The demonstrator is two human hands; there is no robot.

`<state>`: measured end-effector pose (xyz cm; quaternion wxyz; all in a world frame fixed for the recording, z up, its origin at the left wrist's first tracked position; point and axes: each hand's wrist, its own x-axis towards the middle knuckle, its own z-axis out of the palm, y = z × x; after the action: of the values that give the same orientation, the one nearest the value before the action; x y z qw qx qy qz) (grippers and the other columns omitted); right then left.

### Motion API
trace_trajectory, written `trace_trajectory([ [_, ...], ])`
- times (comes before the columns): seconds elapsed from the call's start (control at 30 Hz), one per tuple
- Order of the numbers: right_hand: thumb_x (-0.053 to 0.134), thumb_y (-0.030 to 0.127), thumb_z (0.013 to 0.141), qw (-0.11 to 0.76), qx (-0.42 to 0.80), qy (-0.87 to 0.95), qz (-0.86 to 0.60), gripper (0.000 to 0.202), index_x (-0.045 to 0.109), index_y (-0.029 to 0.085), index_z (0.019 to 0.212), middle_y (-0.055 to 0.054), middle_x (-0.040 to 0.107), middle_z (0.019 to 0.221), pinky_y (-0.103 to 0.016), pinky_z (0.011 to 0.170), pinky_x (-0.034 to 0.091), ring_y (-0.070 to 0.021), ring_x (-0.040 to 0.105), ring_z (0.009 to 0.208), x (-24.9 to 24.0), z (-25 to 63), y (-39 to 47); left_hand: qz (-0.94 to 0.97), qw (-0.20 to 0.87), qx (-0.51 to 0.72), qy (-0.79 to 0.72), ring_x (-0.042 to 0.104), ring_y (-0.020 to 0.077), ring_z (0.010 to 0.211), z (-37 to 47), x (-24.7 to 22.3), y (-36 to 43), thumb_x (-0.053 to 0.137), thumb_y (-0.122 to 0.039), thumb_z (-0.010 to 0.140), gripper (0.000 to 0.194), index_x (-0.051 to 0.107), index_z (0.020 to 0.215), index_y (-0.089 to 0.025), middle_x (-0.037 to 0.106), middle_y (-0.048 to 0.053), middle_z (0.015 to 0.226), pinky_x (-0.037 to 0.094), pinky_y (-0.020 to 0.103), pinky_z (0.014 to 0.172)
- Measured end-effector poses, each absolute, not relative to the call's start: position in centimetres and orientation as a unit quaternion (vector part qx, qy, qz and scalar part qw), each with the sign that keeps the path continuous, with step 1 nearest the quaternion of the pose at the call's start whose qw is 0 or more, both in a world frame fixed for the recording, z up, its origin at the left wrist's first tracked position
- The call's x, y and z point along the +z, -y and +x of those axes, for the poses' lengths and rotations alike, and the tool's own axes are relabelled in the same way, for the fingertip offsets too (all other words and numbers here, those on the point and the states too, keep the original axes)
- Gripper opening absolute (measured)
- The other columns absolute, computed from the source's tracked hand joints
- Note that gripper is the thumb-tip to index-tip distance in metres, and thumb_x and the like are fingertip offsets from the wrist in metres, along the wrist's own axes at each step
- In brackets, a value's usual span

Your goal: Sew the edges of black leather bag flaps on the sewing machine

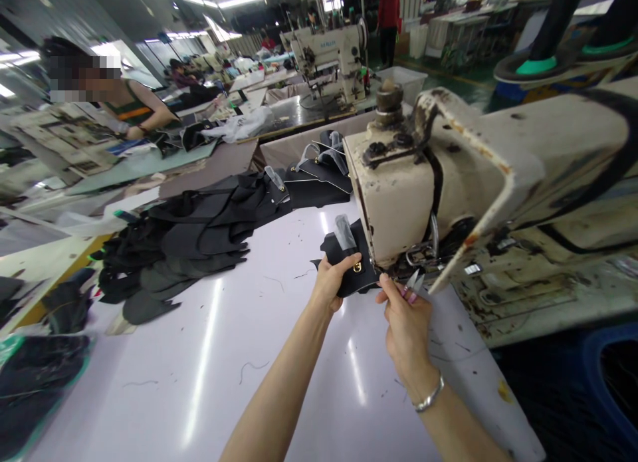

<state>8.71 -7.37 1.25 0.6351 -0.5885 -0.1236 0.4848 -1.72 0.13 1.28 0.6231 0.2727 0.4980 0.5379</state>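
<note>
My left hand (pixel 329 284) grips a black leather-like piece (pixel 367 270) by its left side, thumb on top. A gold-coloured metal fitting (pixel 357 266) and a tab wrapped in clear plastic (pixel 343 232) are on that piece. My right hand (pixel 407 326) is closed round small snips (pixel 413 286) with pink handles, their blades pointing up and away. Its thumb and forefinger come close to the right edge of the piece; whether they touch it I cannot tell. The sewing machine head (pixel 399 203) stands directly over that edge and hides its needle area.
Many black cut pieces (pixel 199 229) lie heaped at the left. Behind the machine are more black pieces with fittings (pixel 319 189). Loose threads (pixel 254 365) lie on the white table (pixel 164 395). A co-worker (pixel 142 110) sits at another machine, far left.
</note>
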Motion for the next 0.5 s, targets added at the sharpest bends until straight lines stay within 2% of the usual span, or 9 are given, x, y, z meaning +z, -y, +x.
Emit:
trace_trajectory([
  [0.07, 0.087, 0.058, 0.066, 0.62, 0.493, 0.132, -0.597, 0.049, 0.058, 0.019, 0.058, 0.0, 0.058, 0.061, -0.027, 0.049, 0.027, -0.0109, 0.04, 0.055, 1.3, 8.4, 7.3, 0.265, 0.626, 0.539, -0.497, 0.074, 0.0204, 0.069, -1.8, 1.1, -0.2, 0.092, -0.024, 0.057, 0.041, 0.073, 0.092, -0.014, 0.08, 0.005, 0.084, 0.063, 0.034, 0.071],
  [0.23, 0.088, 0.06, 0.063, 0.633, 0.507, 0.084, -0.579, 0.06, 0.039, 0.025, 0.06, 0.006, 0.043, 0.058, -0.027, 0.047, 0.021, -0.0084, 0.025, 0.053, 1.1, 7.6, 6.8, 0.251, 0.655, 0.512, -0.496, 0.074, 0.021, 0.068, -2.3, 0.7, -0.3, 0.093, -0.026, 0.06, 0.035, 0.074, 0.086, -0.012, 0.08, 0.007, 0.081, 0.064, 0.033, 0.069],
  [0.43, 0.083, 0.052, 0.071, 0.642, 0.495, 0.099, -0.577, 0.052, 0.04, 0.025, 0.062, 0.008, 0.032, 0.058, -0.028, 0.048, 0.021, -0.0095, 0.023, 0.054, 0.7, 7.4, 6.8, 0.217, 0.696, 0.485, -0.482, 0.077, 0.0215, 0.075, -3.1, 0.5, 0.0, 0.092, -0.027, 0.068, 0.033, 0.075, 0.089, -0.008, 0.081, 0.012, 0.091, 0.065, 0.03, 0.072],
  [0.5, 0.081, 0.051, 0.074, 0.64, 0.49, 0.112, -0.581, 0.049, 0.041, 0.025, 0.062, 0.007, 0.032, 0.059, -0.029, 0.048, 0.022, -0.0101, 0.023, 0.055, 0.7, 7.4, 6.8, 0.211, 0.697, 0.487, -0.482, 0.077, 0.0223, 0.075, -3.2, 0.4, 0.2, 0.092, -0.025, 0.068, 0.032, 0.075, 0.089, -0.008, 0.081, 0.013, 0.092, 0.065, 0.031, 0.072],
])
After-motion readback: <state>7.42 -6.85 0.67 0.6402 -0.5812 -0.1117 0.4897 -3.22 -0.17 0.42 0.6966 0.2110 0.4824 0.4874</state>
